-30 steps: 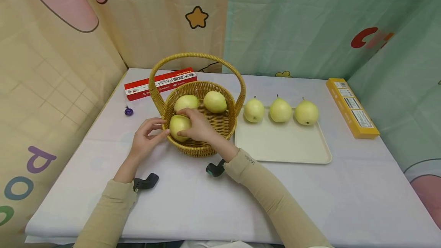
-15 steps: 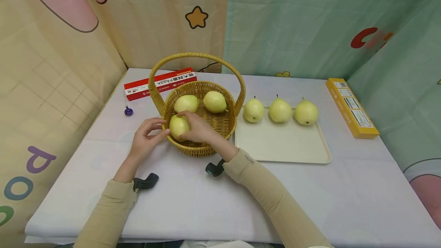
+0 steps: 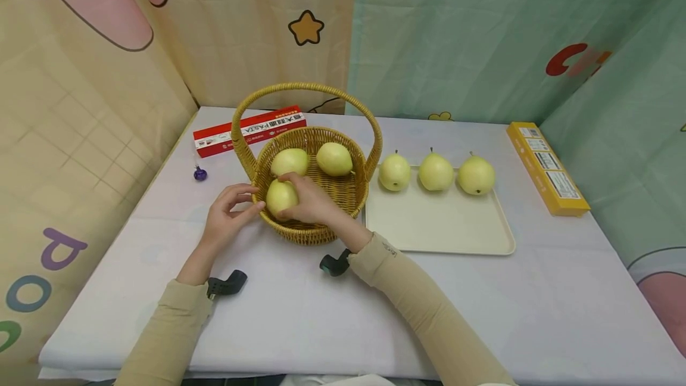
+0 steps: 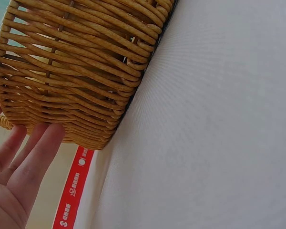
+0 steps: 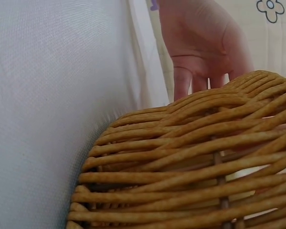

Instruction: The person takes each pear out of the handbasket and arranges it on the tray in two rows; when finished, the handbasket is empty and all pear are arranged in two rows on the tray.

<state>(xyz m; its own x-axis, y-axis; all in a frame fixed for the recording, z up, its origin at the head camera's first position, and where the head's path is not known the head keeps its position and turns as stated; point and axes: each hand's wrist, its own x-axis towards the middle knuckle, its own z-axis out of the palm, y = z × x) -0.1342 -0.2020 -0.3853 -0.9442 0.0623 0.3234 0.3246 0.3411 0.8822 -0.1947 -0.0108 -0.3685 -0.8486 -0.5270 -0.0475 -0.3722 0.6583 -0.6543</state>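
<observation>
In the head view, my right hand (image 3: 312, 200) reaches into a wicker basket (image 3: 343, 195) and grips a pale yellow-green pear (image 3: 281, 200) near the left wall, thumb and fingers on its right side. Two more pears, one on the left (image 3: 290, 162) and one on the right (image 3: 334, 159), lie behind it in the basket. My left hand (image 3: 227, 214) touches the basket's left rim from outside. Its mostly straight fingers (image 4: 43, 148) lie against the woven side in the left wrist view. The basket wall hides the right hand's grip in the right wrist view.
A cream tray (image 3: 439, 228) stands right of the basket, with three pears (image 3: 436, 172) along its back edge. The basket's tall handle (image 3: 305, 86) arches overhead. A red pasta box (image 3: 249, 130) lies behind, a yellow box (image 3: 549, 168) far right, and a small purple ornament (image 3: 200, 173) left.
My right hand has shifted its fingers on the front pear, and the pear has moved slightly to the right inside the basket. The left hand stays at the rim.
</observation>
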